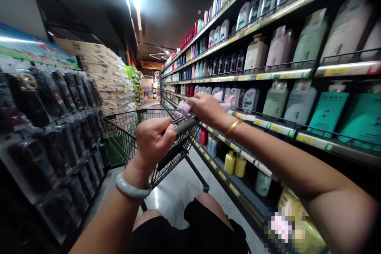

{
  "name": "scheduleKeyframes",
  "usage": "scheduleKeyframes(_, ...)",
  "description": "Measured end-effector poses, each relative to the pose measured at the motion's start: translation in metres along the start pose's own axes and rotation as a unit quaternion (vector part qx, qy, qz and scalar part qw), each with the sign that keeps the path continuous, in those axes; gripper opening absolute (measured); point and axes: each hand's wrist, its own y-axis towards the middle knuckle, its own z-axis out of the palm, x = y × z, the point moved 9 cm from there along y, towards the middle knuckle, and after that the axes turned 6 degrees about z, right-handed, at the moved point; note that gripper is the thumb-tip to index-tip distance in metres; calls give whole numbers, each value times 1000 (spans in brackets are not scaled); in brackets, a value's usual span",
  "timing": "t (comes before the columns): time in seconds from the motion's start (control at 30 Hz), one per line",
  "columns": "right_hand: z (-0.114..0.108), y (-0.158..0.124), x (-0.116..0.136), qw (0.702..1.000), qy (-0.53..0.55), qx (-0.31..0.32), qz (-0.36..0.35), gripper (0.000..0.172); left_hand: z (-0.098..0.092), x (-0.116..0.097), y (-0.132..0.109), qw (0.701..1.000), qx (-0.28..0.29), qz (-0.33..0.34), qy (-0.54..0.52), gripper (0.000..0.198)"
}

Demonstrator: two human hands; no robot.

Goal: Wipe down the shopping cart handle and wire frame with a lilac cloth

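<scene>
A black wire shopping cart (pixel 117 137) stands tilted across the view in front of me. My left hand (pixel 154 138) is closed around the near end of its grey handle bar (pixel 187 126), and a pale bangle (pixel 132 187) sits on that wrist. At the bar's far end, my right hand (pixel 208 109) is closed on a lilac cloth (pixel 185 108), which shows on both sides of the fingers. The cloth lies against or just above the bar; exact contact is hidden. A gold bracelet (pixel 234 127) circles the right wrist.
Long shelves of shampoo and wash bottles (pixel 329 105) line the right side. On the left hang packaged dark slippers (pixel 29 95), with stacked beige packages (pixel 98 71) behind. The tiled floor (pixel 169 194) shows under the cart, and the aisle runs ahead.
</scene>
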Motion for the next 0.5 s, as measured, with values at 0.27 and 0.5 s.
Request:
scheduleKeyframes(0.27,-3,-20,3,995,56,42,64,24,-14,38,-6,997,-3,-38,-60,33)
scheduleKeyframes(0.5,3,7,37,978,193,77,4,20,-23,57,-7,996,64,-47,-39,36)
